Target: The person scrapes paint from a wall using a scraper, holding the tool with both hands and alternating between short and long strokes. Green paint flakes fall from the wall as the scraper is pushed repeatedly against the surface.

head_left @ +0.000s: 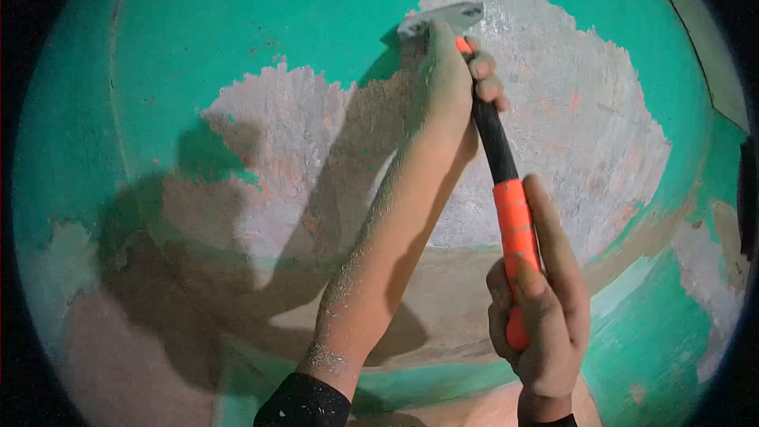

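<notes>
A long-handled scraper [496, 142] with a black shaft, an orange grip and a wide grey metal head lies slanted across the view. Near its head, my left hand [455, 71] is closed round the upper shaft. Lower down, my right hand [545, 292] wraps round the orange grip, its index finger stretched along it. The metal head is against or close to the wall, at the upper left edge of a bare grey patch [569, 119]. Pale flakes cover my left forearm.
Green paint [261, 8] surrounds the bare patch on the wall. A brownish band curves below it. More worn patches show at the lower left and right. Shadows of a head and arms fall on the left side.
</notes>
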